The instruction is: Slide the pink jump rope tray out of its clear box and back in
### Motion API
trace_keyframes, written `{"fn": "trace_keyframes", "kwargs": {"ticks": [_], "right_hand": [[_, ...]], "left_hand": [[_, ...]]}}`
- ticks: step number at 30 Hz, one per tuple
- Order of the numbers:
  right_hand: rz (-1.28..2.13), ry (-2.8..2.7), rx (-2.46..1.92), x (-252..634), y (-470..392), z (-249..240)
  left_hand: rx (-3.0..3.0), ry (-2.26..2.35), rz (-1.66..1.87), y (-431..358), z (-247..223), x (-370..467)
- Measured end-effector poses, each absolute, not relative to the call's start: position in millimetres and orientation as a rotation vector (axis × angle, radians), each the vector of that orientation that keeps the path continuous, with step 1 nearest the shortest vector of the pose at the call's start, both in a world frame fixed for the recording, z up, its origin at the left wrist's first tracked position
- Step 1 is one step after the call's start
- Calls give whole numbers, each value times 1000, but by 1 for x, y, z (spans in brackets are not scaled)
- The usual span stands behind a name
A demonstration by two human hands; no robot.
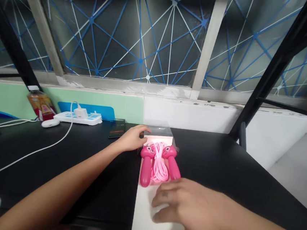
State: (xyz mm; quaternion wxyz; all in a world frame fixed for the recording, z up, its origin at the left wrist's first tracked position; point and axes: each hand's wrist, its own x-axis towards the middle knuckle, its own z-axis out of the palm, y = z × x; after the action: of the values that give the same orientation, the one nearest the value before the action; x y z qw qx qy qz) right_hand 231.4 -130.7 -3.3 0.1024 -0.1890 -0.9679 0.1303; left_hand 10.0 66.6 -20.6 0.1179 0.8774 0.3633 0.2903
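Fingers [164, 195] of right hand [197, 204] half-spread, nothing visibly held; left hand [133, 137] part-curled, grip cannot be told. Pink skipping rope [160, 166] lies at white card's [144, 210] far end, long axis running away from wearer, handle heads [170, 151] farthest. Left arm [82, 173] outstretched, hand beside card's far-left end; right hand palm-down over its near-right part.

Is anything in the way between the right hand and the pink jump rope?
Nothing I can see stands between the right hand and the jump rope. That hand overlaps the near end of one pink handle in this view; I can't tell if it touches. Clear plastic shows beyond the rope, by the left hand.
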Motion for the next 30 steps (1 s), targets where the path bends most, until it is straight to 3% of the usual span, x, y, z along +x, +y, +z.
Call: {"fn": "trace_keyframes", "kwargs": {"ticks": [10,30], "right_hand": [[330,-2768,-927,241,-120,-7],[158,-2669,-1199,260,-103,-17]], "left_hand": [[2616,1003,704,48,-8,9],[2645,920,715,6,-12,36]]}}
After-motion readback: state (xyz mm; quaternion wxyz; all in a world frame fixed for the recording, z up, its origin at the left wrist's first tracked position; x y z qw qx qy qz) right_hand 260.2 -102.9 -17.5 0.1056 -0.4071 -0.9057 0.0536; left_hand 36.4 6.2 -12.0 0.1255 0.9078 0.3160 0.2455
